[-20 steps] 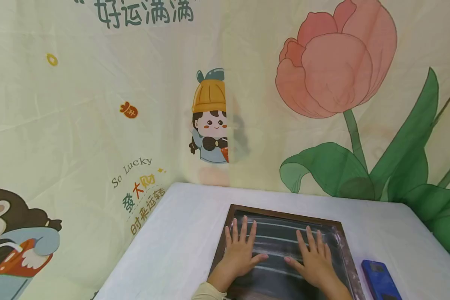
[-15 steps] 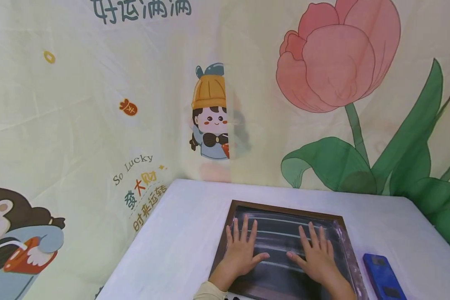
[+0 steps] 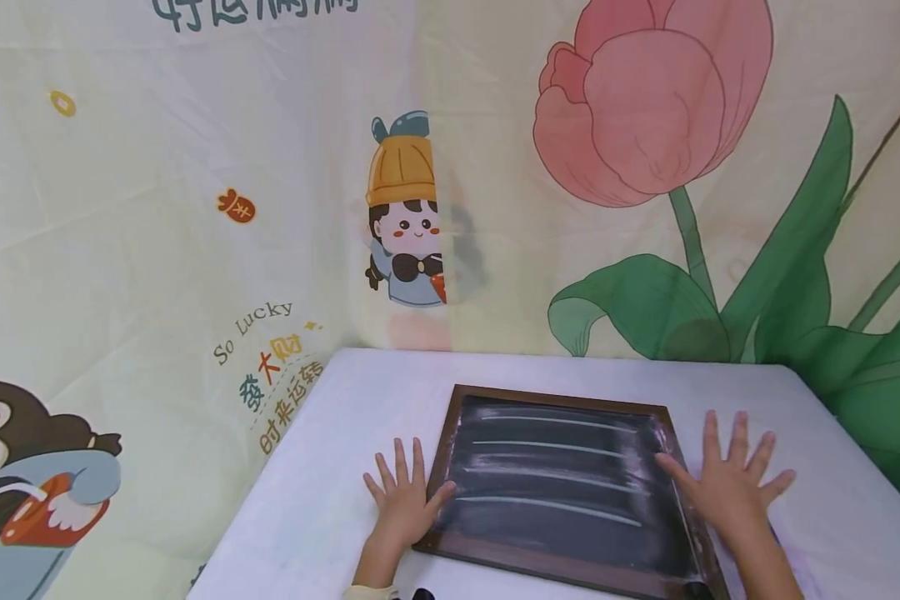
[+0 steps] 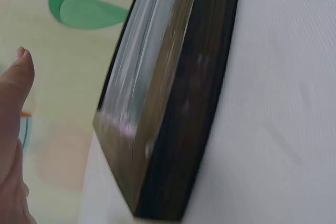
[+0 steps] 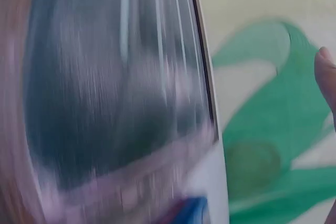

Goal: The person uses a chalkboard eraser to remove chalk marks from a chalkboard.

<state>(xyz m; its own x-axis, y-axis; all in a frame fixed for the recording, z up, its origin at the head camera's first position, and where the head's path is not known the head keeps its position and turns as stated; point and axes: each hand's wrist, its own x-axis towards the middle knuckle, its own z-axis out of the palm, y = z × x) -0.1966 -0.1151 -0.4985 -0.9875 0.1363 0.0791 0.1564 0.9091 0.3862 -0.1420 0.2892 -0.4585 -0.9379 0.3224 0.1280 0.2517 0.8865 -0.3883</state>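
1. Spread wide and holding nothing, the bare left hand (image 3: 403, 507) is beside a rectangular black chalkboard (image 3: 555, 492), its thumb overlapping the brown wooden frame (image 3: 540, 563); contact is unclear.
2. Likewise fanned out and holding nothing, the bare right hand (image 3: 737, 487) is at the opposite edge, thumb tip over the frame.
3. Between them, the chalkboard lies flat on a white table (image 3: 330, 467), bearing four pale chalk lines (image 3: 547, 504).
4. Near its corner, a blue object (image 5: 193, 211) shows partly.
5. Behind hangs a cream fabric backdrop (image 3: 495, 125) printed with a pink tulip (image 3: 652, 108).
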